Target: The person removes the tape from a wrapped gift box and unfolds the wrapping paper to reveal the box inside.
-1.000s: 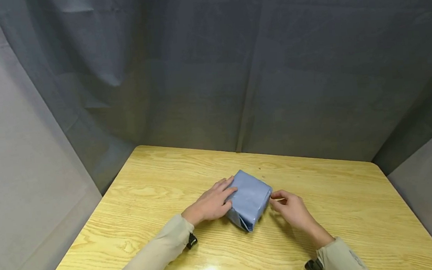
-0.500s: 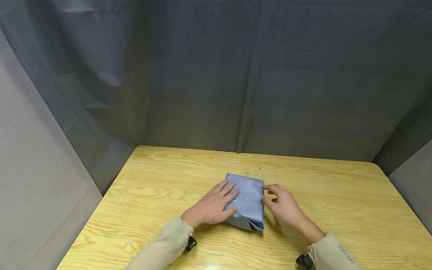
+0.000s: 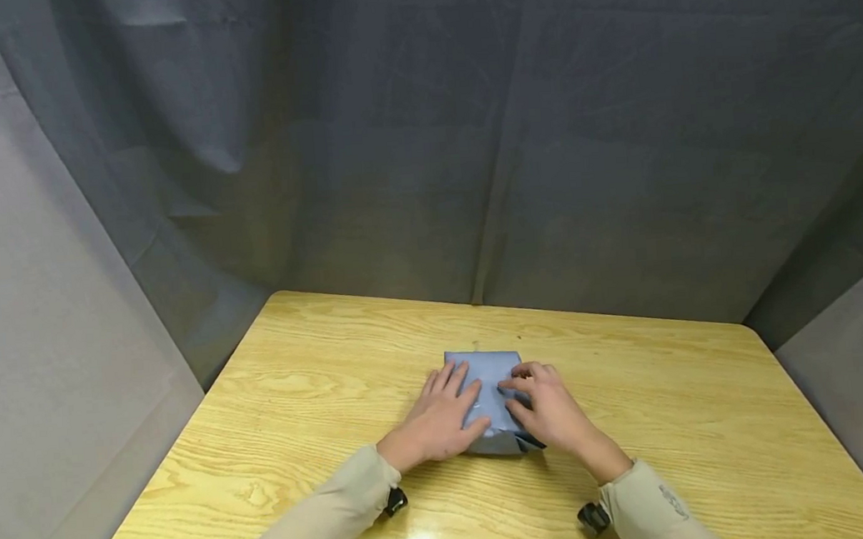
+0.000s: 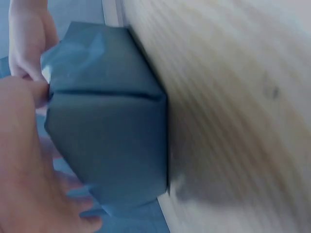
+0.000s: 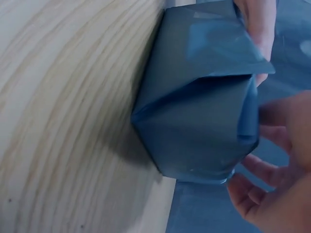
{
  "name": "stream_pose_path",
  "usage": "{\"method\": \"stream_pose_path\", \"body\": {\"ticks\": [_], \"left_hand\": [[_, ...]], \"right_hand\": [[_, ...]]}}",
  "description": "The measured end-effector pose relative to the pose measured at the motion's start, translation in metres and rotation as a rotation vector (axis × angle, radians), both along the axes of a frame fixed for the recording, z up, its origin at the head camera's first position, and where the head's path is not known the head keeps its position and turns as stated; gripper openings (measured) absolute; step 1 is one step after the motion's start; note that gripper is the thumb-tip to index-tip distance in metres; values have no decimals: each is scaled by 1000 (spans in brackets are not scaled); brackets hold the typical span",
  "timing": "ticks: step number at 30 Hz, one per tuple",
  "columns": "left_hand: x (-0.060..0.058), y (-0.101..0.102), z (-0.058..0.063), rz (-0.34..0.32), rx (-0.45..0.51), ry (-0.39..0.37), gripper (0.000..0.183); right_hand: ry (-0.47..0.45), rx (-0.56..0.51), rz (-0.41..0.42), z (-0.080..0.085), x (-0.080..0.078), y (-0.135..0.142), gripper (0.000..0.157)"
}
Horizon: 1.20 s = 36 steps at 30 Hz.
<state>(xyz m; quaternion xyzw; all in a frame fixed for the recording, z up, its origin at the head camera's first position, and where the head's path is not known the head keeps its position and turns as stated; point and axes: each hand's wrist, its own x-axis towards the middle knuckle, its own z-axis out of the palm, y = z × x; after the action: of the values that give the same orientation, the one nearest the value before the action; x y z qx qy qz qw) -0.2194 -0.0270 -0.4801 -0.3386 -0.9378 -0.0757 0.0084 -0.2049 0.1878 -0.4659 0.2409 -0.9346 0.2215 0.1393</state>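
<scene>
A box-shaped package [image 3: 492, 365] wrapped in blue glossy paper sits on the table. My left hand [image 3: 436, 424] lies over its left side with spread fingers, the fingertips on the top face. At the top's right edge is my right hand [image 3: 550, 410], its bent fingers touching the paper with the thumb nearer me. In the right wrist view, the package's right end [image 5: 194, 133] shows a loose flap [image 5: 248, 114] standing up beside the right fingers, and the folded paper gapes along one edge. The left end [image 4: 109, 141] looks flat and creased in the left wrist view.
The wood-grain table [image 3: 317, 353] has rounded back corners. Dark grey curtains [image 3: 392, 139] hang right behind it, with lighter grey panels [image 3: 52, 329] at both sides. Black wrist straps [image 3: 593, 517] sit at both cuffs.
The package has turned counterclockwise and now lies nearly square to me. My right hand has moved left, from the package's right corner onto its top edge. My left hand has stayed on it.
</scene>
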Motion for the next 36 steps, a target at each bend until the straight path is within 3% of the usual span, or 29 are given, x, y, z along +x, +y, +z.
{"method": "stream_pose_path", "body": {"ticks": [5, 12, 21, 27, 36], "left_hand": [[-8, -5, 0, -33, 3, 4, 66], [-16, -10, -1, -45, 54, -27, 58], [-18, -10, -1, -55, 52, -32, 56], [-19, -9, 1, -56, 36, -28, 56], [-20, -9, -2, -53, 15, -39, 59]], "right_hand": [[23, 11, 36, -8, -5, 3, 14], [83, 54, 75, -13, -12, 6, 20], [167, 38, 96, -18, -23, 5, 3], [165, 60, 93, -17, -26, 4, 5], [116, -41, 149, -21, -23, 9, 6]]}}
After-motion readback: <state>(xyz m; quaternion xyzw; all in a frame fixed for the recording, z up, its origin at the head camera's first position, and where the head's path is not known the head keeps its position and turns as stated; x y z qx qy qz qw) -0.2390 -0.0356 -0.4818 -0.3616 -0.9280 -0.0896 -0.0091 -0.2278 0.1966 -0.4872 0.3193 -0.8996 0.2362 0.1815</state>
